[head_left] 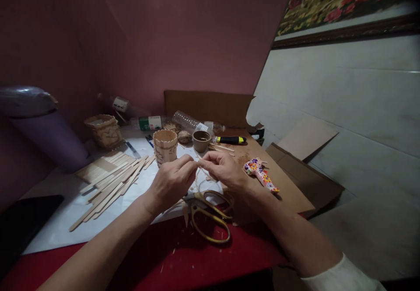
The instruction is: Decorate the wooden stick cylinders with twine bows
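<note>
My left hand (175, 177) and my right hand (223, 168) meet above the table, fingertips pinched close together. Between them runs a thin pale strand of twine (197, 178), partly hidden by the fingers. Just below lie yellow-handled scissors (210, 219), with their blades partly covered by the left hand. Behind the left hand stands a round, scalloped cup (165, 144) with a carved-looking pattern. A small dark-filled bowl (201, 141) is beyond the fingertips, near balls of twine (185, 137).
Wooden craft sticks (113, 186) fan out at left on white paper (59, 227). Plastic bottles (188, 120) lie at the back. A black-yellow handled tool (231, 140) and a flowered glue gun-shaped object (260, 173) rest on cardboard (290, 194). A purple roll (49, 133) leans at left.
</note>
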Action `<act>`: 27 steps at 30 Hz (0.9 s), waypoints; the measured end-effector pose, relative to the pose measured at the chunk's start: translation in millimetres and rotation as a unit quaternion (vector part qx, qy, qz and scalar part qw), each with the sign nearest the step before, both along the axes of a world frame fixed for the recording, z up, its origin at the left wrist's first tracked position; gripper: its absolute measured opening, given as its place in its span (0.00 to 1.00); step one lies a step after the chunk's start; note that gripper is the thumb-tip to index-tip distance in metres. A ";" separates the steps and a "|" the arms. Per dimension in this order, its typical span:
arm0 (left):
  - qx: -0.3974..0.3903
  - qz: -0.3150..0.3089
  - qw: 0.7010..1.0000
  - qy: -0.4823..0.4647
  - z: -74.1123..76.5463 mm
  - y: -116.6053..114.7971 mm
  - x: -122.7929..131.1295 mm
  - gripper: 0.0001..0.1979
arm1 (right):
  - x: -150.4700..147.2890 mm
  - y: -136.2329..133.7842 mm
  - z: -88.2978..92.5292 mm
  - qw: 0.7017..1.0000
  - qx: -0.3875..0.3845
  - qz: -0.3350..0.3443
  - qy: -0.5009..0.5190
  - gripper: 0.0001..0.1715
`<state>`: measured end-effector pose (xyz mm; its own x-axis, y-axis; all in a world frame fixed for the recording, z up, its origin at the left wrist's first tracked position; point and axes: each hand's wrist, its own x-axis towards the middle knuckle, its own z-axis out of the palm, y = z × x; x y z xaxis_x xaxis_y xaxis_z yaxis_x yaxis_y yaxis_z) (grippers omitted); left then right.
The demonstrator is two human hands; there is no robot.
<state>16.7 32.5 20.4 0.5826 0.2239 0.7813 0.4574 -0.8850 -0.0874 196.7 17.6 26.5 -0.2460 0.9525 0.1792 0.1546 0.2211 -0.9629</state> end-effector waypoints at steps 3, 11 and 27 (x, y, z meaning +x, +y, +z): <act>-0.036 -0.003 0.999 -0.013 0.4 0.0 -0.8 0.09 | -3.0 -3.1 -0.9 0.987 0.111 -0.066 -0.093 0.15; -0.235 -0.043 0.964 -0.115 6.1 -2.4 1.0 0.07 | -0.9 -5.8 -1.3 0.948 0.225 -0.130 -0.182 0.10; -0.770 -0.112 0.559 -0.286 9.9 5.8 -3.3 0.11 | 0.8 -7.1 -4.8 0.942 0.262 -0.113 -0.177 0.09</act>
<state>13.4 38.3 30.3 0.4844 0.8591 -0.1650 -0.1176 0.2508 0.9609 197.5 10.5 21.7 -0.1806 0.7912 0.5842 0.5459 0.5747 -0.6096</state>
